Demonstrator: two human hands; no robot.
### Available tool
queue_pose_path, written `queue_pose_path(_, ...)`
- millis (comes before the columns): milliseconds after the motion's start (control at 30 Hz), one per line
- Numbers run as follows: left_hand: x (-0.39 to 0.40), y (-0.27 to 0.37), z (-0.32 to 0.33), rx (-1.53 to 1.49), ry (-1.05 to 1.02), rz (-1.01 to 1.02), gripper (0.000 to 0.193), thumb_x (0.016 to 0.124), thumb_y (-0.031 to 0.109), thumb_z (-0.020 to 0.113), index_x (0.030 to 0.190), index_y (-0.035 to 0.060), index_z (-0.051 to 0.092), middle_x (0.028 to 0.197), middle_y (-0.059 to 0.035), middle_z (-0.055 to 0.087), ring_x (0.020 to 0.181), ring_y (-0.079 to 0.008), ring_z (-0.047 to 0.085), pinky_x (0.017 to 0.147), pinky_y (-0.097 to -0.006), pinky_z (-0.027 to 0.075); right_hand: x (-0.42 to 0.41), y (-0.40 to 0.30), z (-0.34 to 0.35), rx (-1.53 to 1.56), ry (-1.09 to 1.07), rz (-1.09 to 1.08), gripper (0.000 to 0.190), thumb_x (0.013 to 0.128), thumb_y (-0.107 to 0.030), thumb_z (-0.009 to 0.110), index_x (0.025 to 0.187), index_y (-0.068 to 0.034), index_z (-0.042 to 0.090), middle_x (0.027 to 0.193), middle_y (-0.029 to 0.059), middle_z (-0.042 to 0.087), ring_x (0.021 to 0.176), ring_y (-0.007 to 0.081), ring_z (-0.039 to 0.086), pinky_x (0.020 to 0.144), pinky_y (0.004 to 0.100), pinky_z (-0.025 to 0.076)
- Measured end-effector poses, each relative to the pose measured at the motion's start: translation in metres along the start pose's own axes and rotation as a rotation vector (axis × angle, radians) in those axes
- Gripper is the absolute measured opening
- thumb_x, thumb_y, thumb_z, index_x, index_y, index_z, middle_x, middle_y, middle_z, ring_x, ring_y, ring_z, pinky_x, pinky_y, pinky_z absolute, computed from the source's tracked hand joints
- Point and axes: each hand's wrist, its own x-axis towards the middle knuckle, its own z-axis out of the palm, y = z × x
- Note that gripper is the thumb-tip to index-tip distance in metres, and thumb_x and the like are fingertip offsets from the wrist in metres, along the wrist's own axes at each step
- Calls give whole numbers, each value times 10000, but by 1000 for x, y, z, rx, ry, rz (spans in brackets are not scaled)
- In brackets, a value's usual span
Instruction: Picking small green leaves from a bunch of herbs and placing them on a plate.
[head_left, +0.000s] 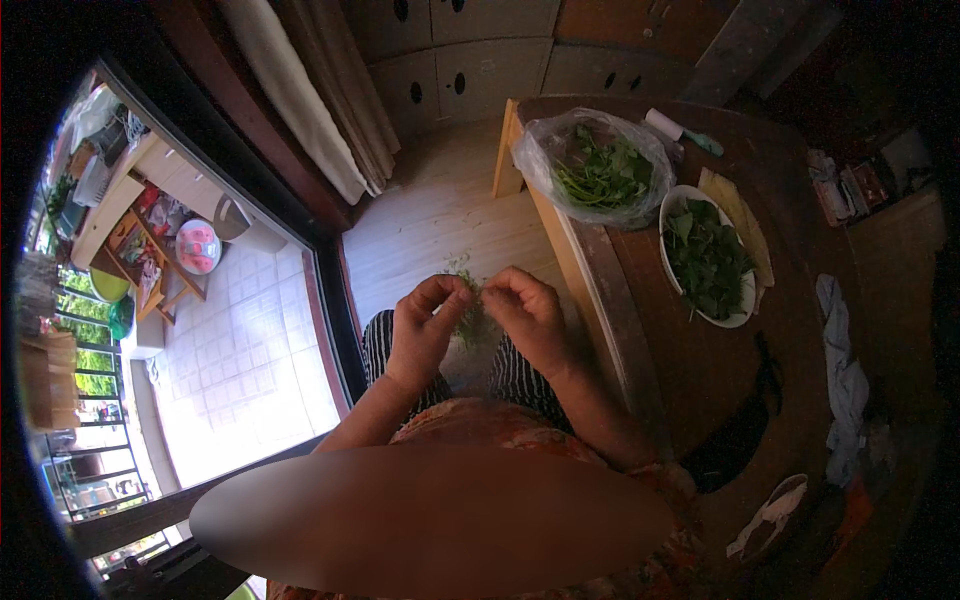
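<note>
My left hand (427, 322) and my right hand (529, 315) meet fingertip to fingertip above my lap, both pinching a thin green herb sprig (470, 289). Below and beyond the fingers, fine green bits show against the floor, and I cannot tell which are held. To the right, on the brown table, an open clear plastic bag (536, 165) holds leafy green stems (607, 169). Beside it a white oval bowl (670, 259) is filled with picked green leaves (709, 259).
The wooden table's edge (592, 277) runs close to my right arm. A yellowish flat item (739, 214) lies by the bowl, with a black bag (731, 442) and a twisted grey cloth (844, 382) nearer me. A sliding door frame (330, 292) stands at my left.
</note>
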Motion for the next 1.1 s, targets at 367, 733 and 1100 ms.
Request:
queue_pose_path(367,15,-4,-24,-357,77,-177,213,968,254,596,1008,48,627,896,-34,624,810,-113,566,708,-269,471,-24,36,-27,-320,44,24,74,883,-77,634,892,-9,607,783,7,599,727,76,557,659,238,450)
queue_pose_path(733,2,-7,-12,-151,-96,-275,236,962,265,605,1049,47,639,849,-8,622,712,-55,524,529,-197,403,-3,20,-14,-488,51,-110,127,864,-54,634,985,-18,625,924,87,627,782,162,616,684,271,484)
queue_pose_path(1100,4,2,2,383,3,96,164,868,124,682,957,-14,694,911,-158,713,858,-224,701,768,-310,528,1,-5,-8,-577,16,-281,98,841,-14,619,937,-6,601,868,117,608,742,244,628,651,316,488)
